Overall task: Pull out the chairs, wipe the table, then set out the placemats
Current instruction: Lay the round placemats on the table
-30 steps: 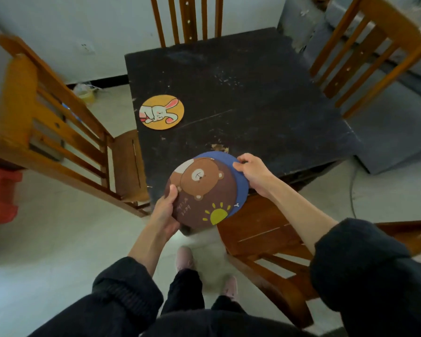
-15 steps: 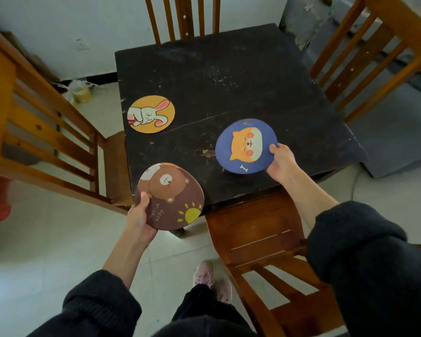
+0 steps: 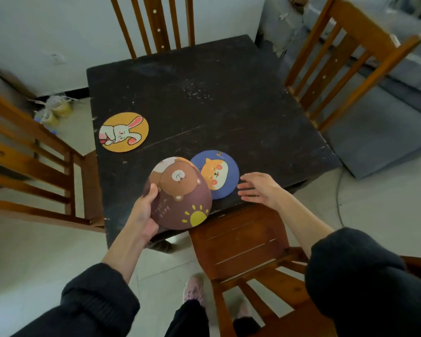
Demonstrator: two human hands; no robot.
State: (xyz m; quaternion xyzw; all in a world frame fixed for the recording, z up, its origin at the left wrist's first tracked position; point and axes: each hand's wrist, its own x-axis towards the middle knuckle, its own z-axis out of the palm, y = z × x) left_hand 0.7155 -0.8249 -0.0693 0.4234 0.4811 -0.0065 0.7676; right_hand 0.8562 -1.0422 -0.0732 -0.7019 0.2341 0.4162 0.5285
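Bare far tabletop (image 3: 204, 93) between chairs (image 3: 338, 69)

yellow rabbit placemat (image 3: 123, 132), blue dog placemat (image 3: 220, 175) — black table (image 3: 229, 98)

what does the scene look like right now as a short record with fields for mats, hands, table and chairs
mats on table: rabbit mat near the left edge; blue dog mat near the front edge
mat in hand: brown bear mat, held above the front edge, partly covering the blue dog mat
left hand: shut on the brown bear mat, thumb on top
right hand: open, empty, just right of the blue dog mat
table: dark, scuffed
chairs: wooden, one on each of the four sides
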